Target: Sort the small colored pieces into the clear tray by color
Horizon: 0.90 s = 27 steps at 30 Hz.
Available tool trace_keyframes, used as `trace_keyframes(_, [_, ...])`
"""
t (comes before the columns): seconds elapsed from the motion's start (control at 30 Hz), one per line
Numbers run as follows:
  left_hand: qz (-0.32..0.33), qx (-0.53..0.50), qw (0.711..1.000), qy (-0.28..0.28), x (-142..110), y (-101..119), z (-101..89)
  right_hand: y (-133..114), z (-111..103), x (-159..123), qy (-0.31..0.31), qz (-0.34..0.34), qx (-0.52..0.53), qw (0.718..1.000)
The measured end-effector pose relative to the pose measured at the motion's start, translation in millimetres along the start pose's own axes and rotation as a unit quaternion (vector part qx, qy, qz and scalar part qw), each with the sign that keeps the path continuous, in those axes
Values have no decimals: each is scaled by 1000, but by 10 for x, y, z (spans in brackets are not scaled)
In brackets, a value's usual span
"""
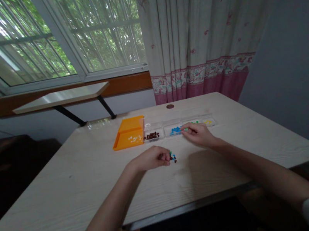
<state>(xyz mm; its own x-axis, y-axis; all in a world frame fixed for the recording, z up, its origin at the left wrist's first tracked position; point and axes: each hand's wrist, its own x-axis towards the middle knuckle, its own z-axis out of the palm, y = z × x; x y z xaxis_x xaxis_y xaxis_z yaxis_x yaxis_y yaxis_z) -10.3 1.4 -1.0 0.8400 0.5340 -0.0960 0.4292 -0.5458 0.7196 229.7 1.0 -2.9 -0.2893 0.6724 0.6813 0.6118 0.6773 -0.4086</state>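
Observation:
My left hand (154, 157) is closed above the middle of the table, fingers curled together. At its fingertips is a cluster of tiny brown, blue and green toy blocks (173, 157); the fingers partly cover it. My right hand (197, 133) is over the clear divided tray (161, 134), thumb and fingers pinched beside the blue blocks (175, 131). Whatever it pinches is too small to make out. Other compartments hold brown blocks (152, 135), green blocks (196, 123), partly behind the right hand, and yellow blocks (208, 122).
To the left of the clear tray lies an orange tray (128, 125) with white pieces (134, 138) in it. A raised shelf (63, 96) on black legs stands at the back left. A round brown cable hole (170, 106) sits near the table's back edge, before the curtain (196, 46).

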Motion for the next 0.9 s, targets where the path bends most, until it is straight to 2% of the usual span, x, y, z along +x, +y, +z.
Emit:
trace_keyframes(0.13, [12,-9,1000,16,10,37,11,26,-4,-4,2,11,9,1000])
trace_keyframes(0.23, [18,-48,997,54,9,95,10,35,-15,-1,-1,23,4,1000])
trace_keyframes(0.33, [12,-115,986,120,11,126,12,45,-24,13,-14,47,-16,999])
trace_keyframes(0.47, [-13,-192,955,226,44,72,17,96,2,38,-67,88,-60,992])
trace_keyframes(0.57, [-40,-223,933,280,93,25,10,162,49,58,-87,106,-93,986])
trace_keyframes(0.73, [-62,-308,899,306,185,-2,26,269,120,106,-57,129,-137,981])
trace_keyframes(0.9, [-82,-349,879,315,251,-74,84,297,139,132,-51,130,-152,979])
